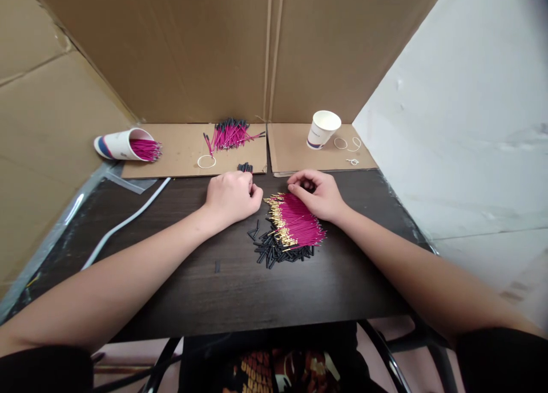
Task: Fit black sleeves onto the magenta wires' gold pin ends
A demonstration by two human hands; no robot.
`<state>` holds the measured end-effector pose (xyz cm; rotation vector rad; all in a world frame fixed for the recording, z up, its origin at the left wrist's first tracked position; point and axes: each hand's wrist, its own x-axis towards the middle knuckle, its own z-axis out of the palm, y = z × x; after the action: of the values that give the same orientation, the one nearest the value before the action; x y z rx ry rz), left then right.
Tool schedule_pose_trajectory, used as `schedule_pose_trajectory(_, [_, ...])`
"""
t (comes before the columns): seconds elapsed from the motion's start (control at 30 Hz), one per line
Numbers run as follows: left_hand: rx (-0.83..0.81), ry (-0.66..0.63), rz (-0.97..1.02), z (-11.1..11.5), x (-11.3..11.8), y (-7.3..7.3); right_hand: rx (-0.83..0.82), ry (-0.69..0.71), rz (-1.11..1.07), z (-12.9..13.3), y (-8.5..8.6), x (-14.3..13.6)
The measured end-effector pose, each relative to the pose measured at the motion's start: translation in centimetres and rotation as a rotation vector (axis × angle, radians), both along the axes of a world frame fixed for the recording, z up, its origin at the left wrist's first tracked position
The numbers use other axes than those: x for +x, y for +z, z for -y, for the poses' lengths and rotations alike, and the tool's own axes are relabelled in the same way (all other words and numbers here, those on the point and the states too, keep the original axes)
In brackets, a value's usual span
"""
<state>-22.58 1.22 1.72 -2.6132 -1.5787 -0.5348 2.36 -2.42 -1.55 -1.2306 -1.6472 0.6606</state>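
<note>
My left hand [231, 193] is closed like a fist at the table's far side. Above its knuckles shows a bundle of black-tipped wires [245, 167], which it appears to grip; the rest is hidden. My right hand [319, 194] is curled, thumb and forefinger close together, over the far right edge of a pile of magenta wires [299, 222]. Whether anything small sits in those fingertips I cannot make out. The pile's gold bare ends point left. Short black sleeves [274, 253] lie scattered beneath and in front of the pile.
Magenta wires with black ends [231, 135] lie heaped on the cardboard strip [180, 162]. A paper cup [117, 145] on its side holds more wires; another cup [323, 129] stands upright beside white rubber bands [353, 145]. Cardboard walls the back; a pale cable [124, 225] crosses left.
</note>
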Motion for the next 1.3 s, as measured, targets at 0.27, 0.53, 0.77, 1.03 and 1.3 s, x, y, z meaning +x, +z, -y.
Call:
schedule_pose_trajectory(0.27, [-0.015, 0.031, -0.027, -0.3, 0.0, 0.2, 0.021, 0.079, 0.142, 0.2, 0.5, 0.2])
schedule_pose_trajectory(0.53, [-0.056, 0.058, -0.096, -0.1, 0.1, 0.6, 0.017, 0.103, 0.177, 0.1, 0.5, 0.3])
schedule_pose_trajectory(0.77, [0.028, 0.023, -0.04, -0.1, 0.0, 0.1, -0.005, 0.151, 0.222, 0.1, 0.9, 0.4])
schedule_pose_trajectory(1.03, [0.067, -0.468, 0.258, -0.1, -0.3, -1.2, -0.02, 0.234, 0.234, -0.3, 1.7, 1.1])
schedule_pose_trajectory(1.3, [-0.005, -0.628, 0.282, -0.4, -0.5, -1.7, 0.036, 0.212, 0.266, -0.2, 1.5, 0.9])
